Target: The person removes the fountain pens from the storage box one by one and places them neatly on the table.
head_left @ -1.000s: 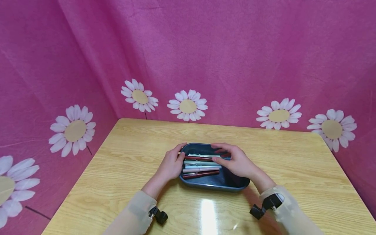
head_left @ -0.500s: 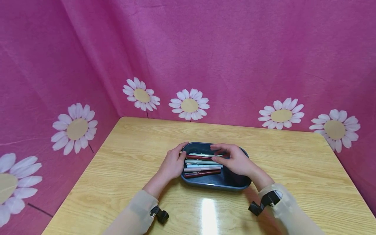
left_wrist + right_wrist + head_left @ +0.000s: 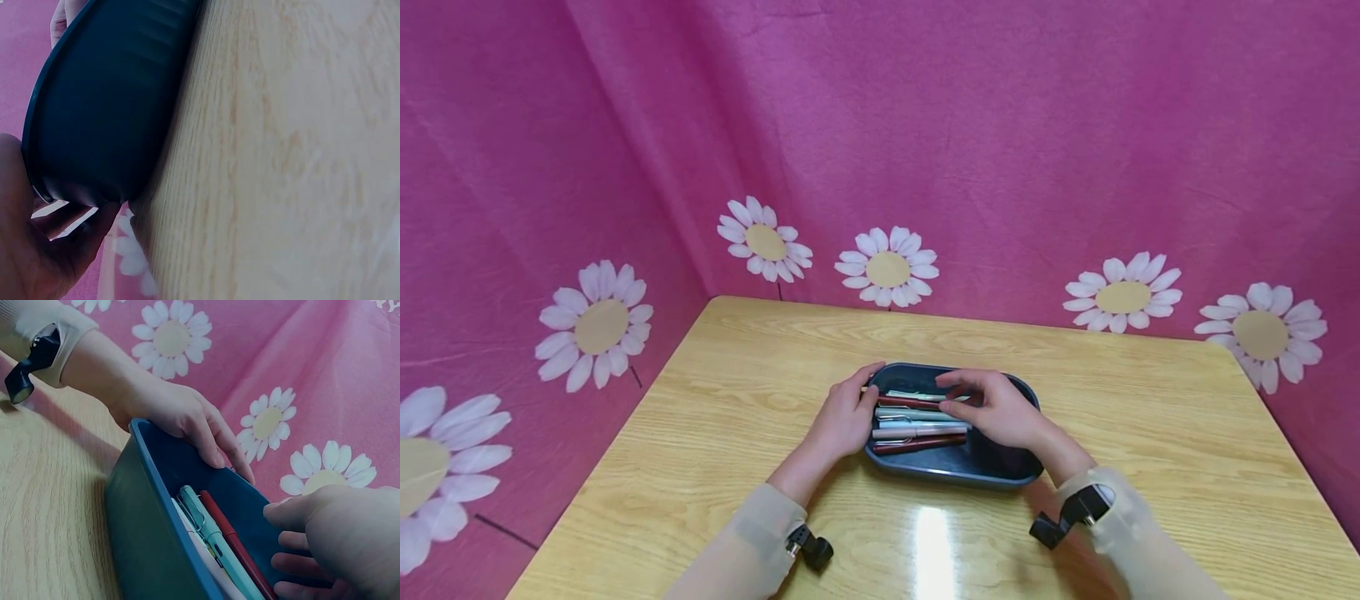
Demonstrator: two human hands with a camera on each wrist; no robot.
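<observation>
Dark blue, seemingly hard plastic makes up the deep bin (image 3: 992,458) at the head view's centre, standing on the wooden surface (image 3: 760,367); pens (image 3: 917,432) lie across its left half, the left grip (image 3: 842,417) clasps its left end, and the right grip (image 3: 1007,410) reaches in from the right, thumb and forefinger apart. At lower left of the left wrist view, thumb and fingers straddle the bin's wall, which looks smooth and stiff. At lower right of the right wrist view, loosely bent fingers pinch nothing visible; whether they touch the red pen (image 3: 234,540) is unclear. Probably light, slick and apt to roll, the pens suit a mid-barrel hold.
</observation>
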